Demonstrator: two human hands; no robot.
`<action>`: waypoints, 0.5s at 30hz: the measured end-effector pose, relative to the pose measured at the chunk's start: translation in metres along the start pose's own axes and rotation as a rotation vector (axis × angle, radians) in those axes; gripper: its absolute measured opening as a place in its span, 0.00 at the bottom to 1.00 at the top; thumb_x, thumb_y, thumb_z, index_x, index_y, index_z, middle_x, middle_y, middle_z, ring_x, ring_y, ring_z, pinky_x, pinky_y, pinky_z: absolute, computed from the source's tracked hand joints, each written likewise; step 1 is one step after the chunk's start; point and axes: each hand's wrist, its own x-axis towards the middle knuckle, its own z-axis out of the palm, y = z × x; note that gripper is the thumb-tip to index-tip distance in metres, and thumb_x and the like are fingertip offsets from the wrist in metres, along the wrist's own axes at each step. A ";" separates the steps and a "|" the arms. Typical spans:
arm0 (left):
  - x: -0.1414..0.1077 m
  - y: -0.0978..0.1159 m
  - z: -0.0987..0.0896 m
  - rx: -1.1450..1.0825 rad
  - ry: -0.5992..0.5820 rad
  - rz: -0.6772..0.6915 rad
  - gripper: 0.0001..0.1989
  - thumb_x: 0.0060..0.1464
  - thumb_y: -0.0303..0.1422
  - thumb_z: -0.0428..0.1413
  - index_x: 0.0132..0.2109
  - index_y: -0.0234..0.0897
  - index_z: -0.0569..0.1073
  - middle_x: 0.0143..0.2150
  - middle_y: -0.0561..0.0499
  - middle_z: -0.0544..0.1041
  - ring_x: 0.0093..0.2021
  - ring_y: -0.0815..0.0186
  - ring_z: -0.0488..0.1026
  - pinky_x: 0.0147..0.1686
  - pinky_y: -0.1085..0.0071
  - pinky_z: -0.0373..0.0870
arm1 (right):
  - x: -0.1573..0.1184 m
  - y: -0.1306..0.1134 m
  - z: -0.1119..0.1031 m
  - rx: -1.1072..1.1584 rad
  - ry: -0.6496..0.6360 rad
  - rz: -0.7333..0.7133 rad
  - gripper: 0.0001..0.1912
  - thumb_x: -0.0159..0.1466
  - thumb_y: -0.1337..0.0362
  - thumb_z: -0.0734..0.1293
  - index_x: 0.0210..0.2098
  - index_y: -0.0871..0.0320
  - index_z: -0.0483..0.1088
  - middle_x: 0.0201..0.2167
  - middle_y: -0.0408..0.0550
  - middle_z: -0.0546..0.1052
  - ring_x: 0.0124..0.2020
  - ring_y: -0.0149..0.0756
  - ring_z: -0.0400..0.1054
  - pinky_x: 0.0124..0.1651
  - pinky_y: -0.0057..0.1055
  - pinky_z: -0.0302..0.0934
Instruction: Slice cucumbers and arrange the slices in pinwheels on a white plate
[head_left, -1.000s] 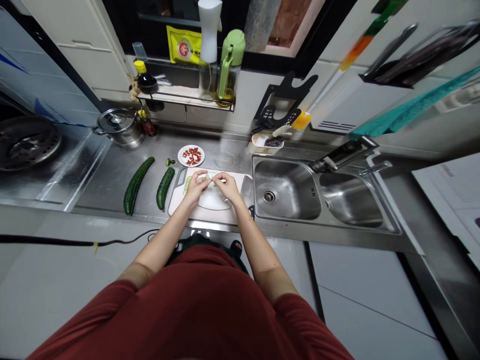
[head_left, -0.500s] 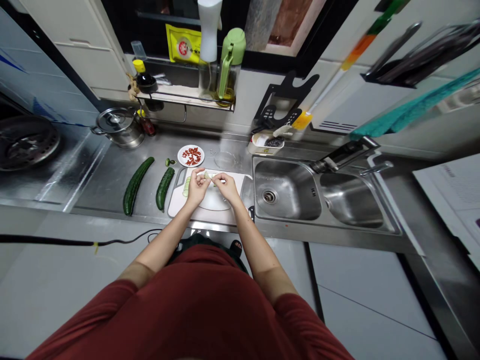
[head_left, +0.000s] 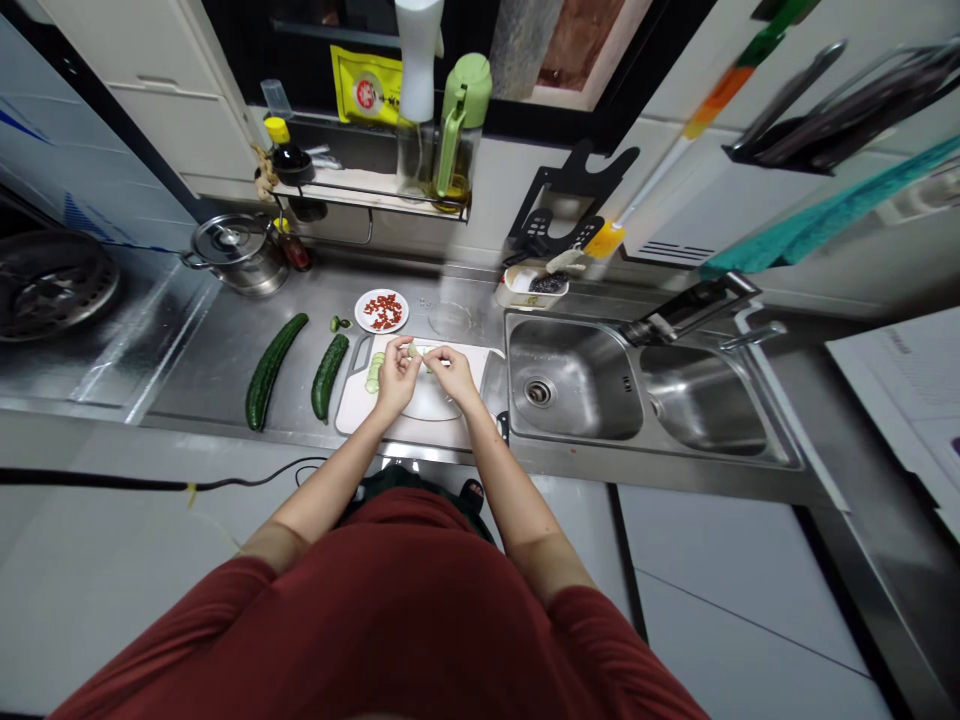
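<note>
Above a round white plate (head_left: pixel 429 400) on the white cutting board (head_left: pixel 360 410), my two hands are close together. My left hand (head_left: pixel 398 370) is closed on a pale green cucumber slice (head_left: pixel 413 351). My right hand (head_left: pixel 450 371) has its fingertips pinched at the right side of that slice; what they hold is too small to make out. Several cucumber slices (head_left: pixel 373 373) lie on the board just left of my left hand. Further left are a shorter cucumber (head_left: pixel 328 377) and a long whole cucumber (head_left: pixel 274 372).
Behind the board stand a white plate of red pieces (head_left: pixel 382 312) and a clear round dish (head_left: pixel 451 320). Small cucumber ends (head_left: pixel 339 324) lie nearby. A lidded pot (head_left: pixel 238 255) is at the back left; a double sink (head_left: pixel 576 380) is to the right. A black handle (head_left: pixel 503 428) shows beside the board.
My left hand has shifted very slightly right, showing more of the slices on the board. My right hand has hardly moved.
</note>
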 end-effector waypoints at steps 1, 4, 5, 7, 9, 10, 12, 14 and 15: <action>-0.001 0.001 0.000 -0.003 0.008 -0.004 0.18 0.52 0.34 0.58 0.50 0.40 0.66 0.33 0.53 0.69 0.30 0.71 0.65 0.31 0.75 0.62 | 0.000 0.000 0.000 0.000 0.000 0.002 0.09 0.55 0.58 0.64 0.26 0.57 0.70 0.28 0.45 0.75 0.34 0.35 0.68 0.44 0.33 0.63; -0.002 0.003 0.001 -0.007 0.016 -0.012 0.18 0.51 0.34 0.59 0.50 0.41 0.66 0.33 0.54 0.69 0.29 0.71 0.65 0.31 0.75 0.62 | 0.000 0.001 0.001 -0.002 0.002 0.010 0.09 0.55 0.58 0.64 0.26 0.57 0.70 0.28 0.45 0.75 0.34 0.35 0.68 0.44 0.33 0.63; -0.002 0.003 0.001 -0.002 0.014 -0.010 0.18 0.52 0.34 0.59 0.50 0.41 0.66 0.32 0.54 0.68 0.29 0.71 0.65 0.31 0.75 0.62 | 0.000 0.001 0.001 -0.003 0.002 0.011 0.09 0.55 0.58 0.64 0.26 0.57 0.70 0.28 0.45 0.75 0.34 0.35 0.68 0.44 0.33 0.63; -0.001 0.002 0.001 0.008 0.007 -0.004 0.18 0.52 0.34 0.58 0.50 0.41 0.66 0.32 0.54 0.68 0.29 0.72 0.64 0.31 0.75 0.61 | 0.000 0.002 0.001 -0.002 -0.001 0.008 0.09 0.55 0.58 0.64 0.26 0.57 0.70 0.29 0.45 0.75 0.34 0.35 0.68 0.44 0.33 0.62; -0.001 0.001 0.001 0.013 0.000 0.004 0.18 0.53 0.34 0.57 0.50 0.41 0.66 0.32 0.54 0.68 0.29 0.72 0.64 0.31 0.76 0.61 | 0.000 0.003 0.001 0.004 -0.004 -0.001 0.09 0.55 0.58 0.64 0.26 0.57 0.70 0.28 0.45 0.75 0.34 0.35 0.68 0.44 0.33 0.62; -0.001 0.001 0.001 0.014 -0.002 0.007 0.17 0.53 0.33 0.57 0.50 0.40 0.66 0.32 0.54 0.68 0.28 0.72 0.63 0.30 0.76 0.61 | 0.000 0.003 0.001 0.008 -0.004 -0.005 0.09 0.55 0.58 0.64 0.26 0.57 0.70 0.28 0.45 0.75 0.34 0.35 0.68 0.44 0.33 0.62; -0.001 0.000 0.001 0.021 -0.002 0.010 0.17 0.53 0.33 0.57 0.50 0.40 0.66 0.32 0.54 0.67 0.28 0.72 0.62 0.29 0.76 0.60 | 0.000 0.004 0.001 0.013 -0.001 -0.008 0.09 0.55 0.58 0.64 0.26 0.57 0.70 0.28 0.45 0.74 0.33 0.35 0.67 0.43 0.33 0.62; -0.002 0.000 0.001 0.033 0.000 0.014 0.17 0.54 0.33 0.57 0.51 0.40 0.66 0.31 0.54 0.67 0.27 0.72 0.62 0.28 0.76 0.59 | 0.000 0.005 0.001 0.009 0.002 -0.010 0.09 0.55 0.58 0.64 0.26 0.57 0.70 0.27 0.44 0.74 0.33 0.35 0.67 0.42 0.33 0.62; -0.002 -0.001 0.001 0.041 0.000 0.017 0.17 0.54 0.33 0.57 0.51 0.40 0.66 0.31 0.54 0.67 0.27 0.72 0.61 0.28 0.76 0.58 | -0.001 0.005 0.001 0.004 0.002 -0.010 0.09 0.55 0.58 0.64 0.26 0.57 0.70 0.27 0.44 0.74 0.33 0.35 0.67 0.42 0.33 0.62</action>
